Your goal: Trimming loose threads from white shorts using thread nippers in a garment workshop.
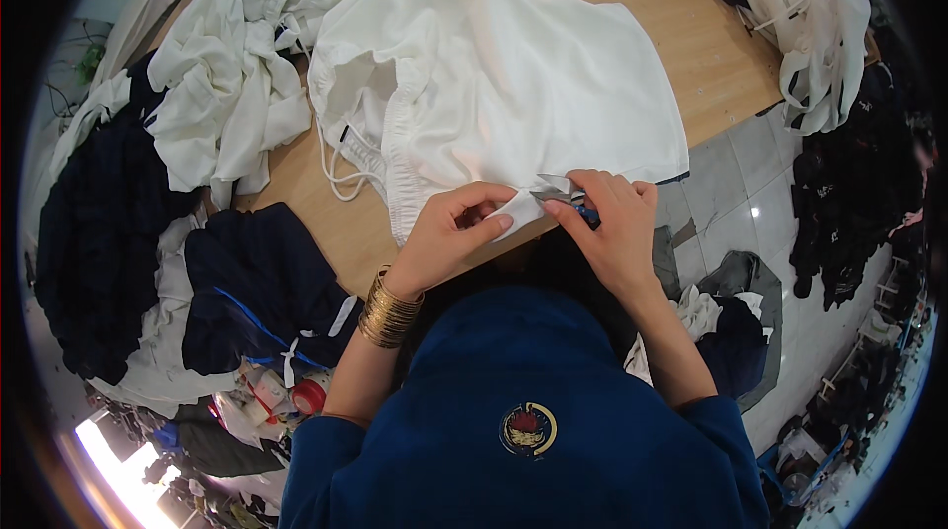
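A pair of white shorts [533,84] lies across the table, its gathered elastic waistband on the left with a white drawstring hanging out. My left hand [444,238] pinches a fold of the shorts' near edge between thumb and fingers. Just to the right, my right hand [620,233] grips small thread snips [553,196] with metal blades and a blue handle. The blades are apart and point left, close to the pinched fold. Whether they touch the fabric I cannot tell.
The wooden table [716,55] has a curved near edge. More white garments [222,94] are heaped at the left, by dark navy clothes [262,277]. White clothing [815,35] hangs over the far right edge. Dark garments [849,193] and a grey bag [746,292] are on the tiled floor.
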A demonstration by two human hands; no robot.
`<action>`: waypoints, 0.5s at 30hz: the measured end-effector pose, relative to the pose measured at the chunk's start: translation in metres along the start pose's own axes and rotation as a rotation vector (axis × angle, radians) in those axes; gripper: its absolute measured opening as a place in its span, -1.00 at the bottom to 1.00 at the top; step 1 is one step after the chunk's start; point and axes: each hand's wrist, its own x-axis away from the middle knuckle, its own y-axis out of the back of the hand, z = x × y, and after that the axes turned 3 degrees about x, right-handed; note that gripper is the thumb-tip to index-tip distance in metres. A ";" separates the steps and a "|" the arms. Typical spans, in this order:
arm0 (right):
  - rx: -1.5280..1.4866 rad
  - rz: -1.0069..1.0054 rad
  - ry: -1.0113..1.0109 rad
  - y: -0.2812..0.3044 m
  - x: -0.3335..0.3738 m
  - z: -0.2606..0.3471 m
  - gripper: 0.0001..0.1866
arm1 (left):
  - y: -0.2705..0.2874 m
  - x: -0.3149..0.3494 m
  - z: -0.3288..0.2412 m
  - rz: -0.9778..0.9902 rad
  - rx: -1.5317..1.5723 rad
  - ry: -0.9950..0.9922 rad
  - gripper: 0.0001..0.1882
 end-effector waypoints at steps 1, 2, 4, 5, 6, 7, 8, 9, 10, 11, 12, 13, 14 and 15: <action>0.000 -0.001 -0.001 0.000 0.000 0.000 -0.68 | 0.000 0.000 0.001 0.002 0.002 0.001 -0.74; 0.010 -0.003 0.004 0.000 0.000 0.000 -0.69 | 0.000 -0.001 0.002 0.003 0.002 0.001 -0.74; 0.020 -0.007 0.009 0.001 0.000 0.000 -0.69 | 0.000 0.000 0.003 -0.002 0.009 0.001 -0.74; 0.031 -0.001 0.008 0.001 0.000 0.001 -0.69 | 0.000 0.000 0.002 -0.001 0.008 0.001 -0.74; 0.041 0.004 0.007 0.002 0.000 0.001 -0.69 | 0.000 0.000 0.002 -0.003 0.002 -0.001 -0.75; 0.042 0.004 0.007 0.002 0.000 0.001 -0.69 | -0.001 0.000 0.002 -0.005 -0.003 -0.003 -0.75; 0.045 0.005 0.006 0.002 0.001 0.001 -0.69 | -0.001 0.000 0.003 -0.004 -0.003 -0.003 -0.75; 0.048 0.007 0.005 0.002 0.001 0.001 -0.69 | -0.001 0.000 0.003 -0.008 -0.031 -0.013 -0.75; 0.048 0.007 0.005 0.002 0.001 0.001 -0.69 | -0.001 0.000 0.003 -0.013 -0.059 -0.023 -0.75; 0.045 0.005 0.006 0.001 0.001 0.001 -0.69 | -0.001 0.000 0.003 -0.013 -0.060 -0.022 -0.75; 0.042 0.004 0.006 0.000 0.001 0.001 -0.69 | -0.001 0.001 0.002 -0.021 -0.087 -0.032 -0.75; 0.042 0.003 0.006 0.000 0.001 0.000 -0.69 | -0.001 0.001 0.002 -0.027 -0.114 -0.042 -0.75; 0.027 0.008 -0.006 -0.001 0.002 0.000 -0.69 | -0.002 0.001 0.001 -0.027 -0.114 -0.042 -0.75; 0.011 0.012 -0.017 -0.002 0.002 0.000 -0.69 | -0.002 0.001 -0.001 -0.029 -0.138 -0.048 -0.76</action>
